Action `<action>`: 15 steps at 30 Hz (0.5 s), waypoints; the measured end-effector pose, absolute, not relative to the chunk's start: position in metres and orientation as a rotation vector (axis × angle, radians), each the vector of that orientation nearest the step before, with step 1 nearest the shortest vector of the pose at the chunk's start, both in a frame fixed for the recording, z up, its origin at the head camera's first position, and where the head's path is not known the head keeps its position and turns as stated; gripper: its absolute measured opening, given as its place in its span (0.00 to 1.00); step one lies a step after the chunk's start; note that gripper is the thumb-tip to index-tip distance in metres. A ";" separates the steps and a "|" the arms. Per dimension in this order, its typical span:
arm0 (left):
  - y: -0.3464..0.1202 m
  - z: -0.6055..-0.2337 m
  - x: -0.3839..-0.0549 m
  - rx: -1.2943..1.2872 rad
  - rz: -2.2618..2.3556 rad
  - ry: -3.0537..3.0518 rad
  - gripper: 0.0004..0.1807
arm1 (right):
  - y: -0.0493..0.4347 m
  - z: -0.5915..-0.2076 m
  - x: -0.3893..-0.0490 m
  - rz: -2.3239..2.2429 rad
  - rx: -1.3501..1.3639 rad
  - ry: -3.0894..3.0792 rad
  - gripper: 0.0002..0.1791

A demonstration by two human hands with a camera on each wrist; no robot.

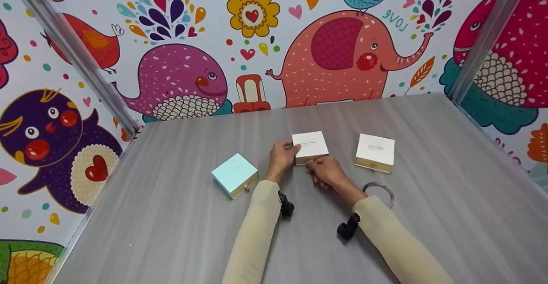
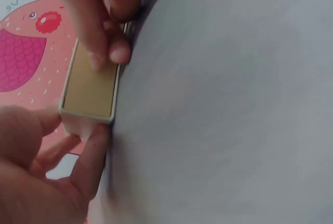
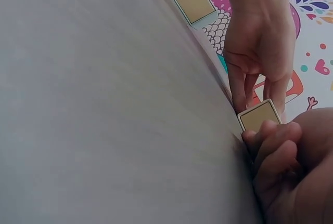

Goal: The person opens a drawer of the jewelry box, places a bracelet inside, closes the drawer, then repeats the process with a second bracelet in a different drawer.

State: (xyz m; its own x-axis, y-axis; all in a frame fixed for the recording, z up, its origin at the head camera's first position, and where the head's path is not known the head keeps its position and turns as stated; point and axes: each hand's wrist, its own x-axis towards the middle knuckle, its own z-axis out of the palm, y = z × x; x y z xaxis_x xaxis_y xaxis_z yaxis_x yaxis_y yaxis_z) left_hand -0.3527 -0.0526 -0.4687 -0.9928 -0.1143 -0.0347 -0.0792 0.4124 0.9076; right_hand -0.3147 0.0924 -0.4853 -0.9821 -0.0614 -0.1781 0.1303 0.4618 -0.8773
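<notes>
A white drawer box point(image 1: 310, 144) with small print on its lid lies flat on the table, its gold drawer front point(image 2: 89, 93) facing the person. My left hand point(image 1: 281, 159) holds it by the left side, thumb at the lid's edge and fingers along the side wall. My right hand point(image 1: 327, 170) is at the drawer front with curled fingers; thumb and fingertip pinch close together at its middle. Whatever they pinch there is hidden behind the fingers. The drawer front sits flush within the sleeve in the left wrist view.
Left on the table is a mint drawer box point(image 1: 234, 173) with a small tab. A second white drawer box point(image 1: 375, 149) stands to the right. A translucent bangle point(image 1: 377, 184) lies beside the right wrist, partly behind it. A cartoon-printed wall point(image 1: 257, 61) bounds the table's back.
</notes>
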 end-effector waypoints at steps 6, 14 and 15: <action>-0.053 -0.472 -0.347 0.217 -1.617 -2.593 0.21 | 0.095 -0.480 -0.306 -1.553 0.048 2.422 0.18; -0.059 -0.473 -0.339 0.239 -1.674 -2.514 0.14 | 0.108 -0.455 -0.289 -1.419 -0.097 2.404 0.12; -0.059 -0.472 -0.337 0.253 -1.690 -2.513 0.13 | 0.111 -0.451 -0.287 -1.406 -0.102 2.425 0.13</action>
